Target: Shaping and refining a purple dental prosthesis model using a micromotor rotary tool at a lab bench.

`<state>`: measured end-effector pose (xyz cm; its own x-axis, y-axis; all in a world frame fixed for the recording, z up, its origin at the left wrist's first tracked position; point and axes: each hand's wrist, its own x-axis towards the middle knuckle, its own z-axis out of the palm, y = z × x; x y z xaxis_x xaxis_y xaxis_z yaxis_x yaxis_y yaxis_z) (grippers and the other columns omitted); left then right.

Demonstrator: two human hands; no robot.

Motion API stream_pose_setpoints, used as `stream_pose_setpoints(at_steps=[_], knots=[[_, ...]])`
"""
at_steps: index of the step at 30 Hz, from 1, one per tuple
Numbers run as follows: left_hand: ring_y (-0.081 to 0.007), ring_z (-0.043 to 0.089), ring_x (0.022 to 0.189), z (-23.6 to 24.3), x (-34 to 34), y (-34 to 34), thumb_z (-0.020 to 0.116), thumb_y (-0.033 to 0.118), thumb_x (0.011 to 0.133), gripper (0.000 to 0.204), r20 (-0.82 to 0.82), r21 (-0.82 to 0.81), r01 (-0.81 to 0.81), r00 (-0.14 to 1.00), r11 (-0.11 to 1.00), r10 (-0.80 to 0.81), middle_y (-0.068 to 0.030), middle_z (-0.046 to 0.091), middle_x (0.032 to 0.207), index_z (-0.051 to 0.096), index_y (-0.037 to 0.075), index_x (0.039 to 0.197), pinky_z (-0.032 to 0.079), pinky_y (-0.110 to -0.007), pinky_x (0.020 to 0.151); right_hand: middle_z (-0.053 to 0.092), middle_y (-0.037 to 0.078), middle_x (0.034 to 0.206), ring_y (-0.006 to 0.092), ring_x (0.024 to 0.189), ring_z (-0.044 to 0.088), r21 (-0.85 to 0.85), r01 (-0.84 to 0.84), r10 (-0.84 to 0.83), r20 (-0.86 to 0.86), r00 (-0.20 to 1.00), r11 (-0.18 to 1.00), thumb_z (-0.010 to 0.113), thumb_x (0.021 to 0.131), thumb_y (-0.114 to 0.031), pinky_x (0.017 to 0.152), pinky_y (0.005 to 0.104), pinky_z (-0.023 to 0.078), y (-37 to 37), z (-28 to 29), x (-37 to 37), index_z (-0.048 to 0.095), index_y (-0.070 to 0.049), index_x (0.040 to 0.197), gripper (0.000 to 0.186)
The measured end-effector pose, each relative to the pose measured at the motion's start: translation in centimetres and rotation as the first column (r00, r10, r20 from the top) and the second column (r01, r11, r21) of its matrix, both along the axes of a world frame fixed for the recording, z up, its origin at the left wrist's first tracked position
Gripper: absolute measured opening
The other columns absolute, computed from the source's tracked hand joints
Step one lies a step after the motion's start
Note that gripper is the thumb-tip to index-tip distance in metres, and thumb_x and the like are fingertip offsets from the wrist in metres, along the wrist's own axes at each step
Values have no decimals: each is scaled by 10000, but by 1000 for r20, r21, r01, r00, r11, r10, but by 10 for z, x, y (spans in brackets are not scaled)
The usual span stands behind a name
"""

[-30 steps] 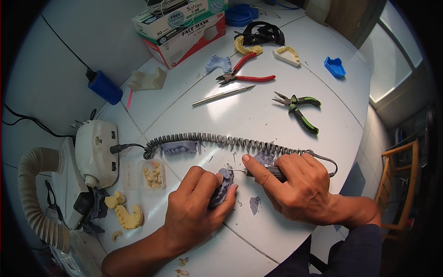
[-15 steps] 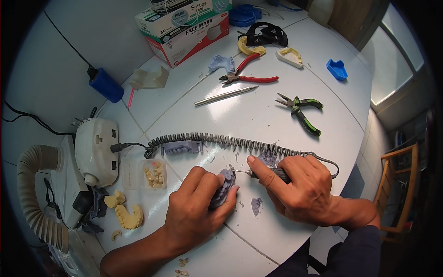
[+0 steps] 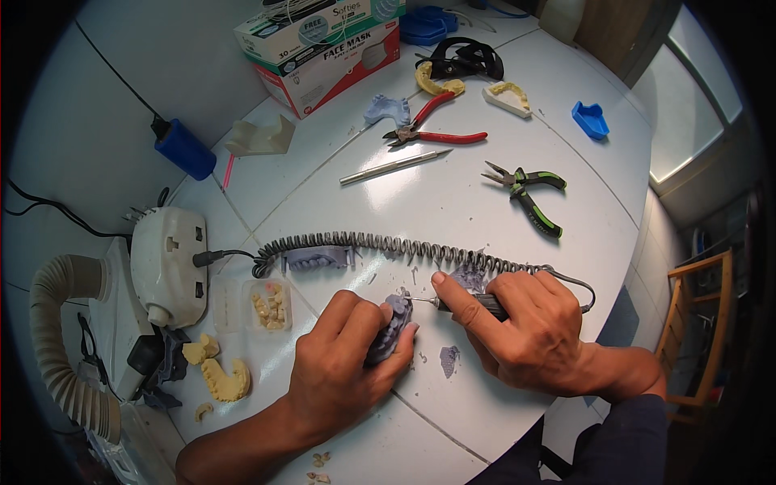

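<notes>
My left hand is closed around a grey-purple dental model, thumb along its right side and fingers over its left. Much of the model is hidden in the grip. My right hand grips a dark rotary handpiece, index finger stretched along it. Its thin metal bit points left and meets, or nearly meets, the upper end of the model. Small crumbs lie around the tip. From the handpiece a coiled black cord runs left to a white control box.
Behind the cord lie a craft knife, red-handled cutters and green-black pliers. Another purple model sits under the cord. Left are a small box of teeth, yellow casts and a ribbed hose. Mask boxes stand behind.
Almost nothing differs. The model in my left hand has tilted very slightly, while the bit stays at its upper end.
</notes>
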<state>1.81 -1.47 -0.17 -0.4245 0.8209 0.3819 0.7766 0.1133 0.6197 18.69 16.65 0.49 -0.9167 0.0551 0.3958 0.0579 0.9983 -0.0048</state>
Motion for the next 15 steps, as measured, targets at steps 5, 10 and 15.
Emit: stream_pose_setpoints(at_steps=[5,10,15], knots=[[-216,631,629,1,1,0,944,53,787,310,5,-10,-7,1000,1000,7,-112,628,811,666,-17,905,515,-343,548,504,6,730,149,605,479,-8,-3,3,2,1000,1000,807,848,-128,549,342,356,0,0,0,776,-137,1410,563],[-219,640,634,1,1,0,944,55,785,314,9,-12,-6,1000,1000,6,-112,630,821,669,-18,917,525,-344,555,501,6,730,148,602,474,-6,-3,3,-3,1000,1000,800,858,-133,547,341,357,0,0,0,775,-133,1409,552],[-219,642,635,0,1,0,945,58,784,316,2,-3,-3,1000,1000,3,-112,629,821,670,-18,921,525,-345,553,498,6,731,149,600,470,-4,-1,1,-1,1000,1000,797,864,-135,547,341,358,0,0,0,777,-132,1404,541]])
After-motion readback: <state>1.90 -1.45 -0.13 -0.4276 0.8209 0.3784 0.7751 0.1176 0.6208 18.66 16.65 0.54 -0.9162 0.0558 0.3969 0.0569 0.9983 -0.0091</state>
